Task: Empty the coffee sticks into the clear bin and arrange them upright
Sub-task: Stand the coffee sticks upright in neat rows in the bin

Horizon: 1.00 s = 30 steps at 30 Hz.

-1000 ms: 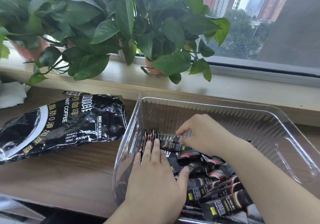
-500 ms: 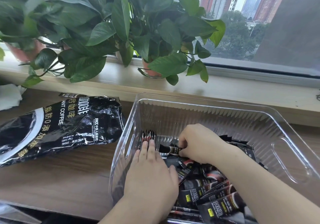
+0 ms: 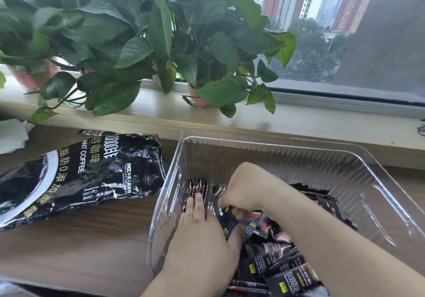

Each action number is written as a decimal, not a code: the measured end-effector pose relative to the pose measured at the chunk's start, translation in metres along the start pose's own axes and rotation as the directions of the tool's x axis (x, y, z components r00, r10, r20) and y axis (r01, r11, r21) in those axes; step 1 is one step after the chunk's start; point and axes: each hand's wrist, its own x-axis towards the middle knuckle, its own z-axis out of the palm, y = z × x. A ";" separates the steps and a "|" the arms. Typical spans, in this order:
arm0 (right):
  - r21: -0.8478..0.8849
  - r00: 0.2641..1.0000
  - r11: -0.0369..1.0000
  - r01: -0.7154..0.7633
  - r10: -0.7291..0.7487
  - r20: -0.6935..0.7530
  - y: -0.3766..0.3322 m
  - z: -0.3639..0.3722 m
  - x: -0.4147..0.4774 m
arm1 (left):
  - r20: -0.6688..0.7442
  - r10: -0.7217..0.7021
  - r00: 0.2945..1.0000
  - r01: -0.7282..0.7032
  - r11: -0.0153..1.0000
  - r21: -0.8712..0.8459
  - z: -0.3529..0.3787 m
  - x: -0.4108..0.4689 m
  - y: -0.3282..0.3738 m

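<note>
A clear plastic bin [image 3: 271, 145] sits on the wooden table. Inside it lies a loose heap of black coffee sticks [image 3: 280, 264]. A short row of upright sticks [image 3: 197, 186] stands against the bin's left wall. My left hand [image 3: 202, 234] lies flat with straight fingers pressing on that row. My right hand [image 3: 243, 191] reaches in from the right, fingers curled round a coffee stick [image 3: 219, 191] right beside the row. The black coffee bag [image 3: 76, 174] lies flattened on the table to the left of the bin.
Potted plants [image 3: 142, 43] stand on the windowsill [image 3: 322, 122] behind the bin, leaves hanging over the ledge. A white crumpled tissue [image 3: 11, 135] lies at the far left. Bare wooden tabletop [image 3: 80, 250] shows in front of the bag.
My right hand has shifted left toward the upright row, bringing a stick with it. My left hand stays pressed on the row.
</note>
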 end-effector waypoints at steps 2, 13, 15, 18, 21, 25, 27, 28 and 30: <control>0.083 1.000 0.996 0.021 -0.019 -0.023 -0.002 0.011 0.010 | -0.022 0.002 1.000 -0.002 1.000 -0.025 0.001 0.001 0.000; 0.273 0.981 0.951 0.147 -0.105 -0.163 0.015 0.031 0.033 | -0.143 0.096 0.985 -0.096 0.995 0.008 -0.005 -0.004 -0.001; 0.314 0.983 0.937 0.151 -0.108 -0.150 0.017 0.031 0.033 | -0.085 0.097 0.992 -0.094 0.995 0.039 -0.003 -0.002 -0.001; 0.295 0.985 0.942 0.159 -0.132 -0.108 0.020 0.024 0.027 | -0.044 0.073 0.996 -0.070 0.996 0.061 0.000 0.000 -0.002; 0.118 0.978 0.978 0.172 -0.155 -0.140 0.029 0.003 0.018 | -0.047 0.065 0.997 -0.061 0.995 0.078 0.002 0.000 -0.004; -0.216 0.952 0.953 0.213 -0.253 -0.174 0.045 -0.019 0.011 | -0.039 0.078 0.996 -0.074 0.994 0.085 0.000 -0.001 -0.002; -0.368 0.939 0.902 0.225 -0.301 -0.164 0.050 -0.016 0.016 | -0.032 0.072 0.997 -0.069 0.993 0.091 -0.001 -0.001 -0.001; -0.419 0.937 0.881 0.219 -0.310 -0.163 0.052 -0.012 0.019 | -0.025 0.064 0.998 -0.061 0.994 0.095 -0.001 -0.001 -0.001; -0.512 0.934 0.837 0.191 -0.316 -0.167 0.051 -0.005 0.023 | -0.010 0.045 0.999 -0.044 0.994 0.105 0.000 0.000 0.000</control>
